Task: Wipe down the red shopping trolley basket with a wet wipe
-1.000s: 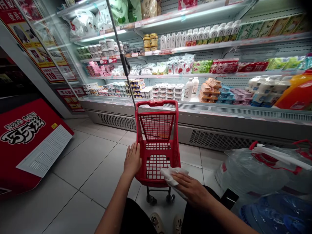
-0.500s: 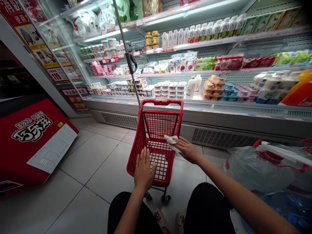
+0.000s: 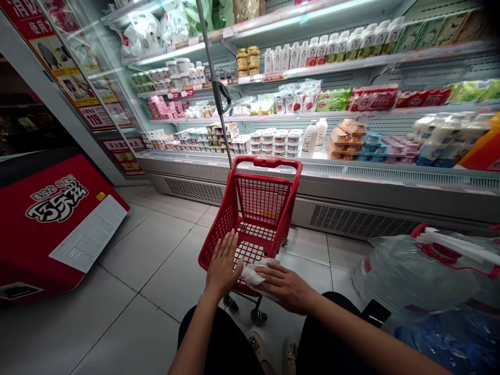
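A red plastic shopping cart (image 3: 230, 200) stands before my knees, its grid basket facing me. My left hand (image 3: 222, 268) lies flat at the basket's near left side, fingers stretched out, with nothing seen in it. At the near right edge, my right hand (image 3: 287, 286) presses a crumpled white wipe (image 3: 252, 273) against the rim; whether it is paper or cloth I cannot tell. The wipe sticks out past the fingertips on the left, and part of it is hidden under the palm. Below the basket, small dark wheels (image 3: 258, 315) rest on the tiles.
Behind the cart runs an open chiller (image 3: 351, 179) with yogurt cups (image 3: 267, 143), white bottles (image 3: 309, 139) and several packs. Large clear jugs (image 3: 422, 276) stand close on my right. A dark phone-like object (image 3: 375, 312) lies by my right knee. A red freezer (image 3: 94, 182) is at left.
My right hand has moved with the wipe from the basket's right side toward me and left, to its near edge. The cart has turned slightly. My left hand has shifted a little left.
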{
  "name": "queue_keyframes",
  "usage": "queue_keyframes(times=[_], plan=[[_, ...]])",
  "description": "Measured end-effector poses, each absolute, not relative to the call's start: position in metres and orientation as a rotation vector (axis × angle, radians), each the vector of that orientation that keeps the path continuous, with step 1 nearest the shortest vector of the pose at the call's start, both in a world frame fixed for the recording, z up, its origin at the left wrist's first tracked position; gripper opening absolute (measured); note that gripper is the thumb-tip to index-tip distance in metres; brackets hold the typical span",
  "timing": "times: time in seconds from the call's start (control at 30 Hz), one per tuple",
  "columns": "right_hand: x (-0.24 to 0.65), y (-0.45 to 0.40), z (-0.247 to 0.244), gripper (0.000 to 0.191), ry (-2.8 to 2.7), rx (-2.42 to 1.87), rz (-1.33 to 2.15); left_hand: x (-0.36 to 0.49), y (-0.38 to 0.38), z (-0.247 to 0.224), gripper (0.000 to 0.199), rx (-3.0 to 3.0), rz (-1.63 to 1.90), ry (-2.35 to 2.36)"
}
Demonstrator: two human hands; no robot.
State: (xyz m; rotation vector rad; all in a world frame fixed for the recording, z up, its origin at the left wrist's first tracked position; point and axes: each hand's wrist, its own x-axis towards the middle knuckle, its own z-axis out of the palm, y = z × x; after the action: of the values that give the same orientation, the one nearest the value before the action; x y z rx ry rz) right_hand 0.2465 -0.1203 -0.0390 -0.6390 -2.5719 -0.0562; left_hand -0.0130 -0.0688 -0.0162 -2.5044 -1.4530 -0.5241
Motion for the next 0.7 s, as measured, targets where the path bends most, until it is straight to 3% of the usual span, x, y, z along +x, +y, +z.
queue_keyframes(times=[0.17,0.3,0.47,0.7], plan=[[0.305,-0.036,-0.023,0.073,-2.508,-0.857,-0.188,-0.012,-0.07,-0.014,0.077,-2.53,-0.49,-1.421],[0.332,0.01,-0.019,0.061,-2.433,-1.011,-0.249,-0.005,-0.071,-0.014,0.076,-2.534,-0.51,-1.429],[0.3,-0.021,-0.032,0.048,-2.318,-1.013,-0.179,-0.014,-0.061,-0.013,0.073,-2.527,-0.51,-1.429],[0.222,-0.102,-0.037,0.058,-2.427,-0.827,-0.067,-0.029,-0.043,-0.009,0.069,-2.336,-0.642,-1.552]])
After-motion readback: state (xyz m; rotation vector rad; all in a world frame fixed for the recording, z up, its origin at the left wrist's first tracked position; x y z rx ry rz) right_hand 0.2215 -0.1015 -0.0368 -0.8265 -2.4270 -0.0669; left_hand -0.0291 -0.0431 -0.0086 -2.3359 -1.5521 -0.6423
